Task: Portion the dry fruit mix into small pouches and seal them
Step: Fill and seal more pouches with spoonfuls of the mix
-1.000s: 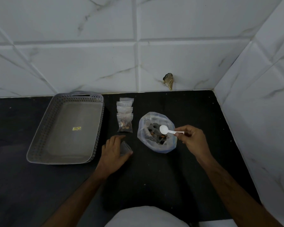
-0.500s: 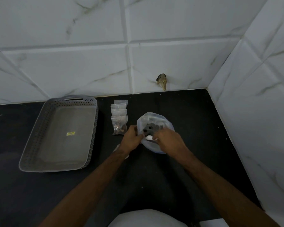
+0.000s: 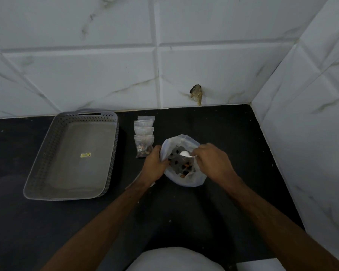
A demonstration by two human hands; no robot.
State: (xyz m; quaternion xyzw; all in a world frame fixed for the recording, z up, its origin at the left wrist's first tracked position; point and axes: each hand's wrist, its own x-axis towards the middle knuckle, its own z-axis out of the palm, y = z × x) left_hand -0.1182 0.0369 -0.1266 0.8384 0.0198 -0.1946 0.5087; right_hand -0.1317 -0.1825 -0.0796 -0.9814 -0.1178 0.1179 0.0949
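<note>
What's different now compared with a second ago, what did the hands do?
The left hand let go of the small empty pouch and moved right to grip the big bag's rim. The right hand brought the white spoon into it. Basket and filled pouches stayed put.

We see open black tabletop (image 3: 233, 137) right of the clear plastic bag of dry fruit mix (image 3: 192, 178), up to the white marble-tiled side wall (image 3: 311, 114). Left, a row of small clear pouches (image 3: 144, 137) sits just beside the bag w/ a narrow gap; the grey perforated plastic tray (image 3: 47, 173) blocks further left. Near edge is bare btwn the forearms.
</note>
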